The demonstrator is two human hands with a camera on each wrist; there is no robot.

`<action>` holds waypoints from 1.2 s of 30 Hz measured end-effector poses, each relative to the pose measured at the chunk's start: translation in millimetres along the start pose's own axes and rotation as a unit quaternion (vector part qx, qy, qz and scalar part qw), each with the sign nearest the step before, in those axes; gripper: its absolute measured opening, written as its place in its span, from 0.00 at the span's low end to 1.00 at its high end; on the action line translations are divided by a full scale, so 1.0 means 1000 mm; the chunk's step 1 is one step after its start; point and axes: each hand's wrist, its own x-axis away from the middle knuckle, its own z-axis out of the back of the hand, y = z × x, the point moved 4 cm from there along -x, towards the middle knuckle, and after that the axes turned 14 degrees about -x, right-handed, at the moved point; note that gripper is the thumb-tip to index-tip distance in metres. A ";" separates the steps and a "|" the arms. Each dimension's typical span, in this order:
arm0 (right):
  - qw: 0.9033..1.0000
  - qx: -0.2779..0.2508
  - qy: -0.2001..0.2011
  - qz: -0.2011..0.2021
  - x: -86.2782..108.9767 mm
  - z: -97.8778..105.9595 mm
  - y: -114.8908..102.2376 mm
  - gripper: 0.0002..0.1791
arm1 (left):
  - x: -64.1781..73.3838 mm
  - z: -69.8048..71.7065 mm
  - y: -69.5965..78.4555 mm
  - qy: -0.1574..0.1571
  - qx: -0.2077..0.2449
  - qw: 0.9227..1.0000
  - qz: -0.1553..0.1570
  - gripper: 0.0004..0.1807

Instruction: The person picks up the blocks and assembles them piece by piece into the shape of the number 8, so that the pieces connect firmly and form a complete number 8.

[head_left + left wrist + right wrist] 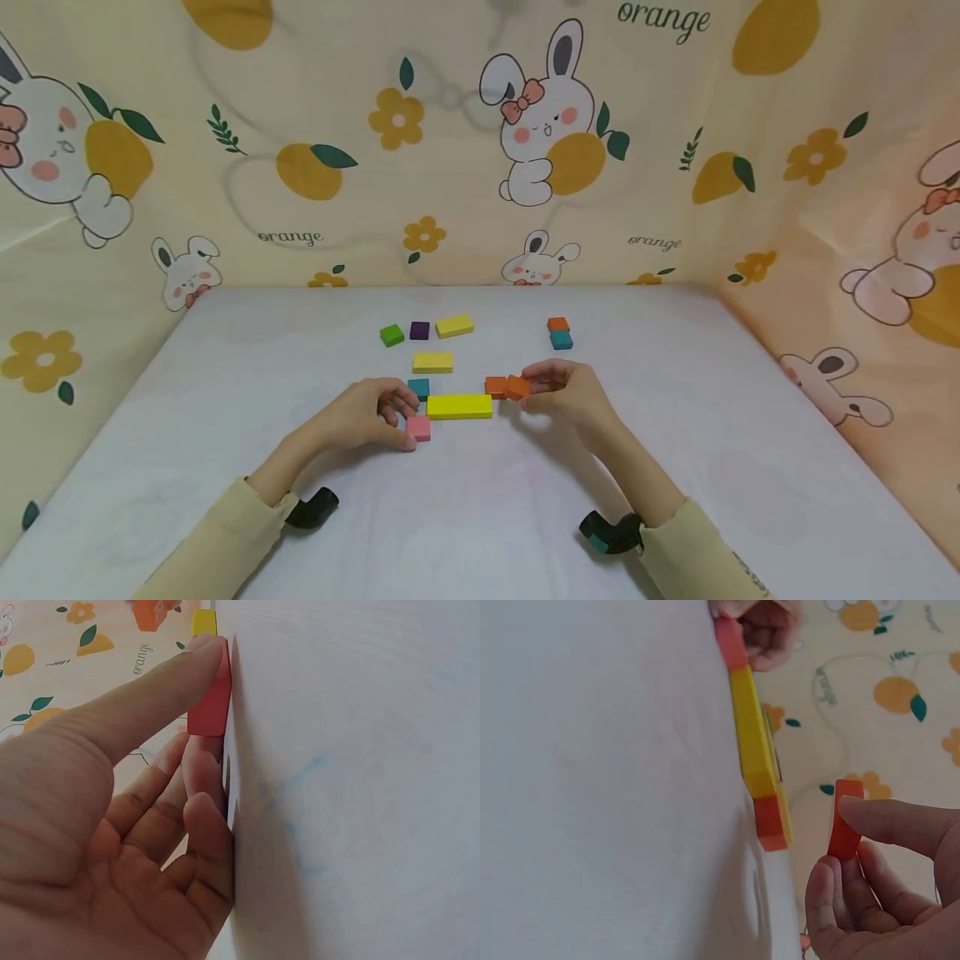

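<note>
My left hand [367, 414] rests low on the table and pinches a pink block [418, 428], the thumb lying along it in the left wrist view. That block sits at the left end of a long yellow block [459, 407]. Just behind the same end is a teal block [418, 388], close to my left fingers. My right hand [573, 398] holds an orange block [846, 819] between thumb and fingertips, raised off the table in the right wrist view. Another orange block [495, 387] lies by the yellow block's right end, overlapped by the held one in the head view.
Behind the long block lies a shorter yellow block [432, 362]. Farther back are a green block [392, 335], a purple block [420, 331] and another yellow block [454, 326]. At the back right, an orange block [558, 323] and a blue block [561, 340] lie together.
</note>
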 end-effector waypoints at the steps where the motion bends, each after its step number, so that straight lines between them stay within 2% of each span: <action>1: 1.000 0.005 0.000 0.003 0.002 -0.001 0.001 0.20 | 0.000 0.000 0.000 0.001 0.000 1.000 -0.001 0.26; 8: 0.999 0.042 -0.024 0.008 0.010 -0.008 0.002 0.19 | 0.000 -0.002 -0.001 0.003 -0.001 1.000 0.005 0.26; 13: 0.998 0.049 -0.037 -0.001 0.015 -0.008 0.001 0.20 | -0.003 -0.002 0.000 0.002 0.000 1.000 0.005 0.27; 20: 0.997 0.049 -0.054 -0.021 0.012 -0.012 0.005 0.20 | -0.001 0.001 0.002 -0.001 0.001 1.000 -0.002 0.26; 28: 0.989 0.126 -0.067 -0.039 0.008 -0.019 0.010 0.20 | -0.001 0.000 0.001 0.000 0.001 1.000 0.002 0.26; 36: 0.987 0.128 -0.084 -0.039 0.005 -0.023 0.011 0.19 | -0.001 0.000 0.000 0.001 -0.002 1.000 0.011 0.26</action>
